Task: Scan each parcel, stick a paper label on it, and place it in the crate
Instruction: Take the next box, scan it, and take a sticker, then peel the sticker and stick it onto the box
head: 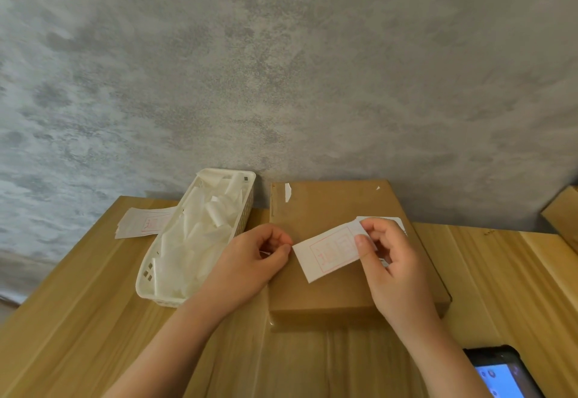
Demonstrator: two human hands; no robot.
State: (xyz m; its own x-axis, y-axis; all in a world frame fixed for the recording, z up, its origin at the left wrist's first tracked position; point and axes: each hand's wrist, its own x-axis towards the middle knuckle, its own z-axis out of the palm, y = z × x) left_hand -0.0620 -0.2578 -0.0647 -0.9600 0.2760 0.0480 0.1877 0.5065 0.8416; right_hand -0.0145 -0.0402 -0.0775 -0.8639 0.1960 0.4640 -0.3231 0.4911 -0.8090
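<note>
A mottled grey wall [281,69] filled the upper part of the view, and below it ran a pale wooden desk [78,319] with lengthwise grain. On the desk, pushed back against the wall, lay a flat brown cardboard parcel [325,288], with small white scraps stuck near its far corners. Just left of the parcel stood a long white plastic basket [147,288], angled away and filled with crumpled white backing strips. Beyond the basket's far left side lay a loose stack of white labels [137,224] printed in red, partly hidden by the basket. Another brown box [563,213] showed at the right edge. At the lower right corner sat a dark handheld scanner [503,372] with a lit blue screen. Above the parcel's top face, both hands worked on one paper label [328,253], white with a red printed frame and characters, held tilted. The right hand [397,272] held the label's right end, thumb pressed on its front and fingers curled behind. The left hand [259,260] had its grip closed in a pinch, thumb and forefinger meeting at the label's left corner. A second white sheet showed behind the right hand's fingers.
</note>
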